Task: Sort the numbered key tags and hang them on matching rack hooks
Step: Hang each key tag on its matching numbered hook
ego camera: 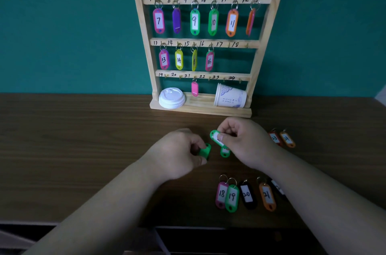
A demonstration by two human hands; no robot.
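Two bare hands meet low over the dark wooden tabletop [83,140], in front of the wooden key rack [200,111].

The left hand [177,150] has its grip curled round a green tag [205,151], whose end pokes out to the right between thumb and fingers. Just beside it, the right hand [244,142] has its grip pinched on a second green tag [215,136] with a white label, which is tilted. The number on it is hidden by the fingers. Another bit of green [225,152] shows under that hand, and I cannot tell whether it is a separate tag.

Nearer the tabletop's front edge lie the pink 18 tag [221,194], the green 19 tag [231,197], the black 20 tag [247,195] and the orange 21 tag [267,196], side by side with their rings pointing away. Right of the right hand lie the red 23 tag [275,138] and the orange 24 tag [287,139].

On the rack, tags hang under the numbers 7 to 12 and 13 to 16. At its base, from the left, are a stack of white lids [172,97], a pink tag [194,88] hanging under hook 21, and a paper cup [229,96] lying on its side.
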